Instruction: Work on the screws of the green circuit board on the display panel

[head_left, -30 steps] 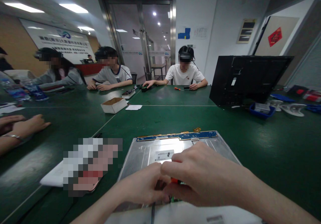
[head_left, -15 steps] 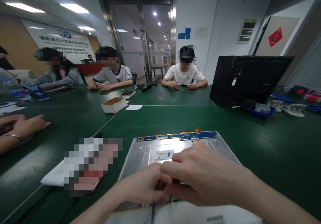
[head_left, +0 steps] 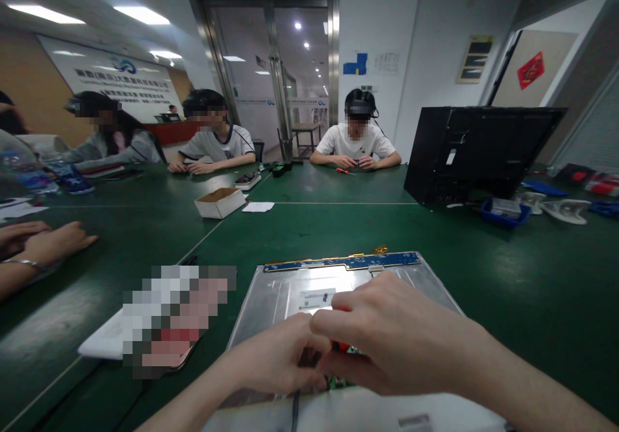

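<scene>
A flat silver display panel [head_left: 271, 296] lies face down in front of me, with a narrow blue circuit strip [head_left: 387, 261] along its far edge. Over its near part, my right hand [head_left: 387, 335] is closed round a red-and-black screwdriver [head_left: 340, 347], mostly hidden by the fingers. My left hand [head_left: 285, 354] is close against it on the left, fingers curled down; whatever they hold is out of sight. Between and below the hands, part of a green circuit board [head_left: 338, 382] shows. A black cable [head_left: 295, 409] runs toward me from under my left hand.
To the left lie a blurred-out white object [head_left: 104, 338] and pink object [head_left: 181, 348]. Another person's hand [head_left: 62, 242] rests farther left. A small open box [head_left: 220, 203] and a black monitor [head_left: 483, 155] stand beyond. Across the table, a co-worker sits by an orange screwdriver [head_left: 344, 171].
My two hands have hardly moved over the panel. Across the table, the co-worker's hands have drawn together, and the orange screwdriver now lies on the tabletop.
</scene>
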Available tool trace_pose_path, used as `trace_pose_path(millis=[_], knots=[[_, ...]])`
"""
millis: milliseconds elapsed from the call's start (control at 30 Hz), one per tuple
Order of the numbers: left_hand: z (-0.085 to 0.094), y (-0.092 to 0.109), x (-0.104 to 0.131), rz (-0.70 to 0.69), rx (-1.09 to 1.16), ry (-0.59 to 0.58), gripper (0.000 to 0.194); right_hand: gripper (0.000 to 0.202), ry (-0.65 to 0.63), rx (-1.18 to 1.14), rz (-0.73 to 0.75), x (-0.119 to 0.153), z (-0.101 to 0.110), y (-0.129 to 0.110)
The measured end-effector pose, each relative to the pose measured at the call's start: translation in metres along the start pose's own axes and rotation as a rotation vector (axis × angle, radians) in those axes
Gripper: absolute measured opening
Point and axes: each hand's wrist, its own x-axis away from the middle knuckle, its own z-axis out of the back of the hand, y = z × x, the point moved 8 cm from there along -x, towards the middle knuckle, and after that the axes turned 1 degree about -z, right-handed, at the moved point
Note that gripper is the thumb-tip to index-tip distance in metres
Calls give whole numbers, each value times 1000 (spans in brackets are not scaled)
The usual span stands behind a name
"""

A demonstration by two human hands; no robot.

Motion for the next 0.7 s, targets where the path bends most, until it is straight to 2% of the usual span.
trace_pose_path(millis=[400,700], knots=[[-7,-4,3,18,-4,-1,25,10,48,1,34,2,3,-2],[-5,-1,3,-20,52,4,16,10,40,1,21,3,4,-2]])
